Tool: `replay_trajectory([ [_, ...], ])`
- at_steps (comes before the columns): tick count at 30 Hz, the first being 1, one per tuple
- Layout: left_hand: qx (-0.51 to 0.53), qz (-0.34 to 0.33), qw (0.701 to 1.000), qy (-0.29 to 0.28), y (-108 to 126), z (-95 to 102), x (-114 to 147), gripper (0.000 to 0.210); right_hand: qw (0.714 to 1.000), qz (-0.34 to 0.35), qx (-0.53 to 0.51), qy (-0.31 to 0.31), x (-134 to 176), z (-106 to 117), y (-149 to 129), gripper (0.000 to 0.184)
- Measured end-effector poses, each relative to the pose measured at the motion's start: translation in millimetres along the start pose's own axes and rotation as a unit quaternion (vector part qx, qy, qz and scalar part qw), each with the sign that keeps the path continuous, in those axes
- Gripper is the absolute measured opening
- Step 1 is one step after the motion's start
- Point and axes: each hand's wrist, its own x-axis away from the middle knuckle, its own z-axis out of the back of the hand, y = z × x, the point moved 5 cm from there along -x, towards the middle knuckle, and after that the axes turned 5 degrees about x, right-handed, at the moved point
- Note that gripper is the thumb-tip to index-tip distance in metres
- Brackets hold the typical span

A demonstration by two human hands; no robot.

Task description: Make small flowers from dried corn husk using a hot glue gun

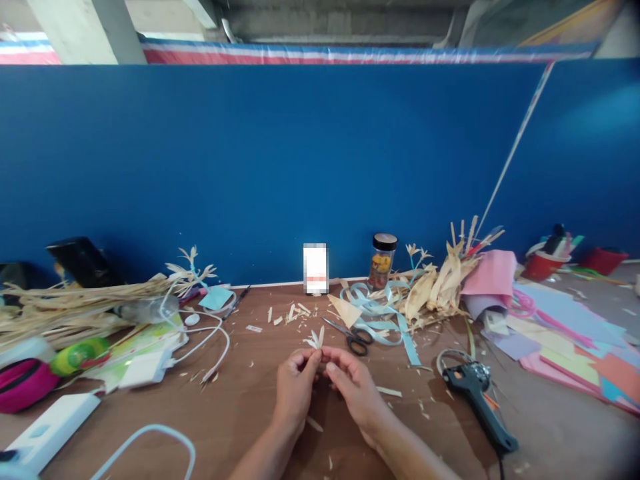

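A small pale flower of dried corn husk [315, 339] stands up between my fingertips at the middle of the table, its narrow petals spread. My left hand [295, 383] pinches the flower's base between thumb and forefinger. Against the same base, my right hand [357, 387] has its fingers curled in, the fingertips touching those of the left. What lies below the petals is hidden by my fingers. Just beyond the hands, dark-handled scissors [357, 340] lie beside a light blue ribbon [385, 327]. Husk scraps [295, 312] are scattered behind the flower.
A glue gun [477, 400] lies at right near coloured paper sheets [585, 353]. Husk bundles [440, 287] and a lidded jar [383, 261] stand along the blue partition [300, 160]. White cables [220, 333] and a power strip [53, 433] occupy the left.
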Motion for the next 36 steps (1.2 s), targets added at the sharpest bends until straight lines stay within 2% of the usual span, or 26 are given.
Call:
replay_trajectory([
  [9,0.026,0.001,1.000,-0.016,2,-3.5,1,0.024,0.999,0.000,0.023,0.022,-2,2,0,0.021],
  [16,0.088,0.030,0.995,-0.035,2,-6.2,2,0.023,0.993,0.044,0.064,0.093,-3,13,3,0.024],
  [20,0.142,0.071,0.983,-0.093,3,-14.3,5,0.021,0.994,0.024,0.066,0.085,-5,16,-2,0.026],
  [24,0.177,0.101,0.971,-0.127,2,-18.4,7,0.018,0.994,0.027,0.060,0.088,-6,17,-3,0.024],
  [31,0.193,0.112,0.964,-0.147,1,-19.1,8,0.019,0.997,0.025,0.023,0.070,-4,12,-2,0.021],
  [36,0.170,0.099,0.971,-0.133,-1,-18.6,7,0.022,0.998,0.014,0.005,0.064,-4,9,-6,0.021],
])
